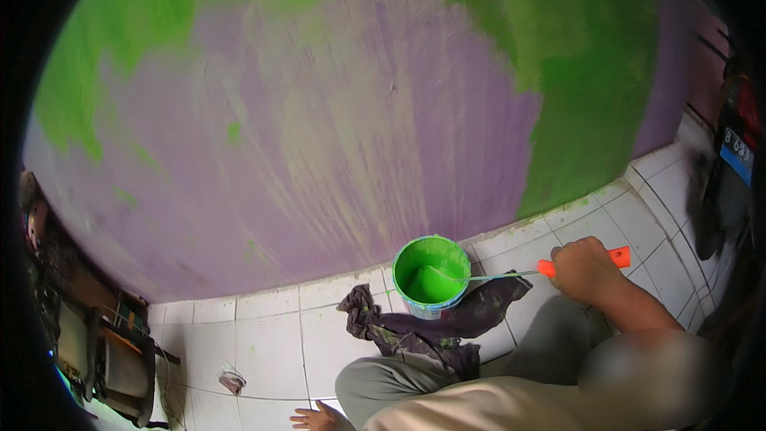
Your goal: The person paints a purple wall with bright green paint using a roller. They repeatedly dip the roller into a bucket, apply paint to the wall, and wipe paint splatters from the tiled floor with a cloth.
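My right hand [583,266] is closed around the orange handle [620,257] of a paint tool, probably a roller. Its thin metal rod [502,276] reaches left over the rim of a paint bucket [431,309]. Bright green paint [428,284] lies inside, and the tool's head is hard to make out there. A dark, paint-stained cloth [419,335] is spread on the floor around the bucket's base. At the bottom edge, my left hand [316,417] rests by the floor tiles with its fingers apart and holds nothing.
Ahead rises a purple wall [359,132], partly covered in green paint. White floor tiles [269,341] meet its foot. A small crumpled wrapper or scrap [231,381] lies at left, near chairs [122,365]. A motorcycle [739,150] with a plate stands at far right, beyond a tiled step [664,215].
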`<action>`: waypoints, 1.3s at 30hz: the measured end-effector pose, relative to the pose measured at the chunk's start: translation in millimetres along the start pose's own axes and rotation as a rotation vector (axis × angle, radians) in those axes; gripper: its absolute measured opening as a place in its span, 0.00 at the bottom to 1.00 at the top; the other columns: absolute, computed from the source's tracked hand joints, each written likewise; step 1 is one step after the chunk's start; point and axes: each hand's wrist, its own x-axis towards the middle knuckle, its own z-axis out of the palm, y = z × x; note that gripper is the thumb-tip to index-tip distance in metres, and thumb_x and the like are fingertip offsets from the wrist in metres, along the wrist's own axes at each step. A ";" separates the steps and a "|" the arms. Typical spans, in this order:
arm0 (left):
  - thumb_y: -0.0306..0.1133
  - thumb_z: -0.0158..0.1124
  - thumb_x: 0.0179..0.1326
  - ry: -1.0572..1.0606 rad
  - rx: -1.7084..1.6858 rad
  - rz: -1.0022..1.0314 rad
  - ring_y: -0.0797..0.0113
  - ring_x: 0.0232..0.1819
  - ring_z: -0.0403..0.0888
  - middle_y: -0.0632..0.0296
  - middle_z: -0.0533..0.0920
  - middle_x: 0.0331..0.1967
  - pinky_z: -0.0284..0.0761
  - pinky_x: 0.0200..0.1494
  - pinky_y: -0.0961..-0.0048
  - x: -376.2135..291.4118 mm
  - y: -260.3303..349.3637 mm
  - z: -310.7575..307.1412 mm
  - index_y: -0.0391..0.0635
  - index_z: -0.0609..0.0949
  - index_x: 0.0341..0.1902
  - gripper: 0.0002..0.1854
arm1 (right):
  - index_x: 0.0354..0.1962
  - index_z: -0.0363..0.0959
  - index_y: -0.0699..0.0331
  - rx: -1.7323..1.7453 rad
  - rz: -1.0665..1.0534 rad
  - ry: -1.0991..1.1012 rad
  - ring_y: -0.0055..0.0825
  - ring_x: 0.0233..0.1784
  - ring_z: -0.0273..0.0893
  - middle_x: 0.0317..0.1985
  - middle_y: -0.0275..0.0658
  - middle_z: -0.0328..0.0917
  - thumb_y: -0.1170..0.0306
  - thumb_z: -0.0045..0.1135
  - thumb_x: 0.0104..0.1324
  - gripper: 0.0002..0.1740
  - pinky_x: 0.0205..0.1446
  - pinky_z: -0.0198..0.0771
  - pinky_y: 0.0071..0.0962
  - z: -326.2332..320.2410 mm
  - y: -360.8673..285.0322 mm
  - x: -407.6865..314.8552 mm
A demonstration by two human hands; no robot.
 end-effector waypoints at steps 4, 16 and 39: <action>0.70 0.39 0.68 -0.068 0.045 -0.019 0.31 0.80 0.28 0.37 0.30 0.79 0.36 0.73 0.27 16.3 -4.9 1.8 0.41 0.37 0.80 0.53 | 0.33 0.77 0.65 -0.066 0.125 0.050 0.47 0.35 0.80 0.30 0.47 0.80 0.67 0.62 0.53 0.11 0.43 0.72 0.44 1.8 -1.4 -13.9; 0.70 0.38 0.69 -0.063 0.047 -0.018 0.32 0.80 0.25 0.39 0.28 0.80 0.31 0.74 0.30 26.5 -7.5 14.5 0.44 0.37 0.80 0.52 | 0.33 0.72 0.65 0.059 0.357 -0.043 0.48 0.32 0.81 0.27 0.49 0.80 0.73 0.65 0.55 0.11 0.40 0.73 0.45 45.9 -4.3 -73.7; 0.44 0.58 0.72 -0.844 -1.248 0.800 0.59 0.41 0.83 0.56 0.78 0.49 0.83 0.40 0.65 -80.0 268.0 -77.9 0.38 0.75 0.60 0.23 | 0.29 0.68 0.63 0.116 0.595 0.274 0.51 0.32 0.78 0.27 0.47 0.77 0.75 0.70 0.47 0.16 0.35 0.70 0.48 231.2 66.5 -161.8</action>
